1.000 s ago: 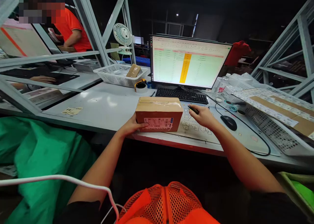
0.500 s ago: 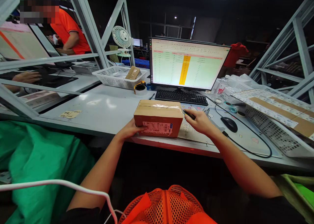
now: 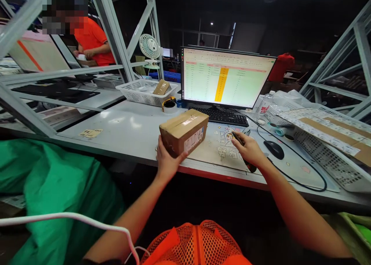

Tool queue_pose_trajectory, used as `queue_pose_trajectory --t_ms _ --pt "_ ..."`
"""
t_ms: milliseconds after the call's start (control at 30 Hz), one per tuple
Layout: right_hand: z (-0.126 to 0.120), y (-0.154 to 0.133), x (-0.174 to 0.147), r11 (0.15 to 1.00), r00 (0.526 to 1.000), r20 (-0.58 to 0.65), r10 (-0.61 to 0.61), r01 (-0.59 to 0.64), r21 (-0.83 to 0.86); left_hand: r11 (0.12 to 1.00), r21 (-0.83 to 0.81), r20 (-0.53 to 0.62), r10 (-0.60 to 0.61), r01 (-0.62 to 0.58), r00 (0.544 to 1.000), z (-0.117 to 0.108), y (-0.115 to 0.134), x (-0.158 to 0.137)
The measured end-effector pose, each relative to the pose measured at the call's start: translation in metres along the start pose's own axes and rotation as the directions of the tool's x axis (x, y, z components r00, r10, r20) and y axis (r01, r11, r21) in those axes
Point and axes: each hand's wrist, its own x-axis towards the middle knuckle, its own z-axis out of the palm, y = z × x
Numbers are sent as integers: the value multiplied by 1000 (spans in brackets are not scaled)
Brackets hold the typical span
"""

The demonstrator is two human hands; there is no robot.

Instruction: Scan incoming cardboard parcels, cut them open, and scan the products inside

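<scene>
A taped cardboard box (image 3: pixel 184 127) stands at an angle near the desk's front edge, a printed label on its right-hand side. My left hand (image 3: pixel 169 160) grips its near left end, with the thumb on the labelled side and the fingers on the left face. My right hand (image 3: pixel 249 149) is apart from the box, over the desk mat (image 3: pixel 214 151). Its fingers are closed round a dark, slim box cutter (image 3: pixel 238 138), whose black and orange rear end shows below the palm. The blade cannot be made out.
Behind the box are a keyboard (image 3: pixel 226 116) and a monitor (image 3: pixel 226 79). A mouse (image 3: pixel 274 149) and its cable lie rightward, beside a white basket (image 3: pixel 324 153) with labelled cardboard. A tape roll (image 3: pixel 169 105) and another basket (image 3: pixel 145 96) stand at back left. A co-worker (image 3: pixel 94 40) is beyond the frame.
The box has turned so its label faces right, and its far end has swung away. My left hand has moved round its left end. My right hand has drawn away to the right with the box cutter.
</scene>
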Motion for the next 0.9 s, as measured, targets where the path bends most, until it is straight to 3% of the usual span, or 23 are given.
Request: queue_pose_trajectory --t_ms 33,67,100,133,167,200,233,267,333,400,433,500,533,700,900 --pt "-1 9 0 1000 1000 0 28 -28 0 998 42 -44 52 -50 998 3 6 -26" --pt "-1 18 -1 999 999 -1 51 -51 8 990 61 5 130 -131 991 3 11 -50" --pt "-2 25 -1 997 998 -3 69 -69 20 963 41 126 258 -265 958 2 17 -69" --pt "-3 31 -1 996 996 -8 83 -83 33 910 -33 270 407 -414 873 -1 23 -81" --pt "-3 34 -1 995 996 -16 92 -91 41 838 -110 336 538 -535 773 -6 29 -84" --pt "-4 36 1 995 995 -26 94 -93 45 771 -149 316 630 -619 709 -11 33 -78" --pt "-4 36 3 995 995 -32 90 -89 47 734 -143 235 676 -664 698 -15 36 -62" --pt "-3 34 6 996 996 -31 81 -80 50 736 -90 103 677 -671 729 -17 36 -39" --pt "0 25 12 997 998 -25 50 -49 63 840 -94 -38 534 -535 845 -14 28 18" --pt "4 13 17 997 1000 -22 1 1 78 933 -259 63 273 -248 960 -2 15 70" --pt "6 6 19 996 999 -22 -29 31 85 939 -331 166 153 -91 974 5 8 89" --pt "9 -8 21 992 996 -18 -84 85 96 924 -363 351 16 120 936 13 -1 109" --pt "10 -14 22 990 995 -12 -103 104 98 926 -344 395 -9 157 919 14 -4 111" --pt "9 -25 28 992 995 16 -101 100 74 936 -333 434 46 113 900 -10 -9 99" --pt "6 -20 37 987 991 43 -126 121 102 915 -339 651 60 219 757 -9 -9 106"
